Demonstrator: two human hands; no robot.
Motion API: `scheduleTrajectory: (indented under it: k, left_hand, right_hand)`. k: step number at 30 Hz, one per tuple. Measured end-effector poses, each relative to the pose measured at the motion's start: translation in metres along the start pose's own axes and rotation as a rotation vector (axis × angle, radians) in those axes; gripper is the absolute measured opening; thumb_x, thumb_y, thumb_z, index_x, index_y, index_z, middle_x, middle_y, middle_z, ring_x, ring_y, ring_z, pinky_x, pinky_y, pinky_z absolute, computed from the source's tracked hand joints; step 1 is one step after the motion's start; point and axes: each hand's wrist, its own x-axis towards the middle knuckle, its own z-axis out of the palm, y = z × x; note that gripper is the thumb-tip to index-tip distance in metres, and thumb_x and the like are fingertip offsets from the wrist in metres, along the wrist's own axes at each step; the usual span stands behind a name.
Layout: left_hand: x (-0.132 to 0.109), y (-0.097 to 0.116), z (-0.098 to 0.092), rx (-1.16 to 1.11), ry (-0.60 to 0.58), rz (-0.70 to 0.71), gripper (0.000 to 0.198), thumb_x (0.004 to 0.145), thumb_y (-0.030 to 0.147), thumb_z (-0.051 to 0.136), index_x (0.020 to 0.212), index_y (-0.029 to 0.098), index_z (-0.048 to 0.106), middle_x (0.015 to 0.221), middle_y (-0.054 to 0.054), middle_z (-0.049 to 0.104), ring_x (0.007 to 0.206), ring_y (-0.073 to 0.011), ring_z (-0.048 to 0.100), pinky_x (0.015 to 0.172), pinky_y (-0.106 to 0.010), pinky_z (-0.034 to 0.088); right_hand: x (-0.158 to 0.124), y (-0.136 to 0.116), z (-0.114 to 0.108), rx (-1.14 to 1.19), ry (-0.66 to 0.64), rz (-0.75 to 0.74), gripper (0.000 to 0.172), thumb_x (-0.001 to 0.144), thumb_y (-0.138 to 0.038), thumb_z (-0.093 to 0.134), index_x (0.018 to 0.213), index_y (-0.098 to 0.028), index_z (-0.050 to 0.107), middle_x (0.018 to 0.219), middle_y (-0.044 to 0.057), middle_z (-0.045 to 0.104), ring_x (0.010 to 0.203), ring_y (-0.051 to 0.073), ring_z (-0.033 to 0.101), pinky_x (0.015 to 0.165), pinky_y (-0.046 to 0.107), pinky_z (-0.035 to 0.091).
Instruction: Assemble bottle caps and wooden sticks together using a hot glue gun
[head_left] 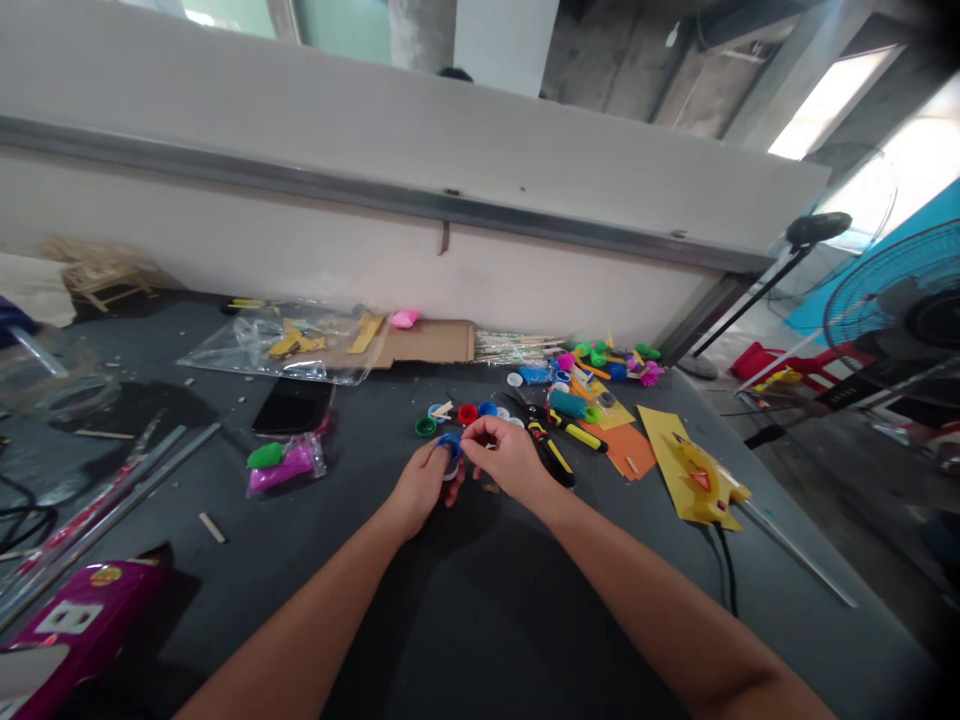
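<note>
My left hand [417, 487] is closed around a blue bottle cap [450, 442], with a white round piece just below it. My right hand [508, 458] has its thumb and fingertips pinched together at the cap's right side; whatever sits between them is too small to make out. Just beyond both hands lie a green cap [425, 427], a red cap [467, 413] and another blue cap [487, 408]. Yellow-and-black pliers [553, 452] rest to the right of my right hand.
A yellow glue gun [705, 485] lies on yellow card at the right, its cord trailing forward. Left of my hands are a bagged purple clay pack [289, 465] and a dark phone [292, 407]. Cardboard [431, 342] lies against the back panel. A fan [922, 310] stands right.
</note>
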Motion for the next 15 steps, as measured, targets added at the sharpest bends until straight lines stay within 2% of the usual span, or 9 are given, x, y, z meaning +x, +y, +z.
scheduleTrajectory:
  k: [6,9,15]
  left_hand:
    - [0.001,-0.002,0.001,0.066,-0.010,-0.004,0.024,0.078,0.038,0.044,0.066,0.018,0.048,0.051,0.003,0.049,0.037,-0.0087,0.042,0.033,-0.020,0.034]
    - [0.002,-0.003,0.000,0.060,-0.015,-0.008,0.023,0.078,0.038,0.045,0.066,0.018,0.049,0.050,0.003,0.050,0.037,-0.0086,0.042,0.033,-0.019,0.033]
    - [0.000,0.004,-0.002,-0.155,-0.022,-0.053,0.024,0.075,0.039,0.050,0.066,0.017,0.048,0.047,0.004,0.046,0.036,-0.0075,0.040,0.033,-0.018,0.029]
  right_hand:
    - [-0.002,-0.004,0.000,-0.133,0.021,-0.055,0.001,0.069,-0.020,0.054,0.068,-0.019,0.054,0.056,-0.005,0.054,0.042,0.009,0.053,0.042,0.018,0.041]
    - [-0.003,-0.004,0.003,-0.157,0.038,-0.078,0.004,0.066,-0.016,0.052,0.065,-0.020,0.051,0.053,-0.006,0.051,0.044,0.009,0.054,0.043,0.019,0.040]
    - [-0.007,-0.001,0.012,-0.103,0.063,-0.088,0.007,0.065,-0.015,0.050,0.064,-0.021,0.047,0.056,-0.005,0.053,0.050,0.011,0.055,0.048,0.021,0.044]
